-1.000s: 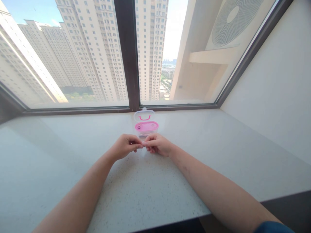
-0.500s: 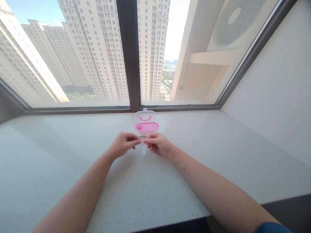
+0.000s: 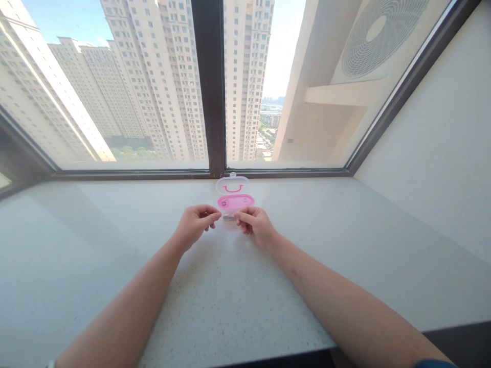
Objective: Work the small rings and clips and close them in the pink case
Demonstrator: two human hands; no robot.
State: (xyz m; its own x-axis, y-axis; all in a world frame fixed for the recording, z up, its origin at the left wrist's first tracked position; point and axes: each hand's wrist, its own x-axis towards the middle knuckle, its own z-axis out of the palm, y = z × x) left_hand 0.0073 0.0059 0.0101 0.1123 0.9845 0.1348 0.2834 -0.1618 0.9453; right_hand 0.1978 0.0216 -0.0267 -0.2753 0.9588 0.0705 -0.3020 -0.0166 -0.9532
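Note:
A small plastic box stands against the window frame, its clear lid (image 3: 230, 183) tipped back and a pink handle (image 3: 232, 190) showing on it. Inside the box is a pink tray (image 3: 235, 202) with a small dark ring (image 3: 223, 203) at its left end. My left hand (image 3: 195, 225) is just left of the box's front, thumb and fingertips pinched together. Opposite it, my right hand (image 3: 258, 226) pinches at the front right of the box, partly covering it. Anything between either set of fingertips is too small to make out.
The box rests on a pale speckled windowsill counter (image 3: 230, 301), whose front edge runs along the bottom right. Behind it are the dark window frame (image 3: 217, 102) and glass. A white wall (image 3: 433, 153) bounds the right side.
My hands have moved slightly apart from each other. The thin clear loop seen between the fingertips before no longer shows there. The camera view has shifted slightly.

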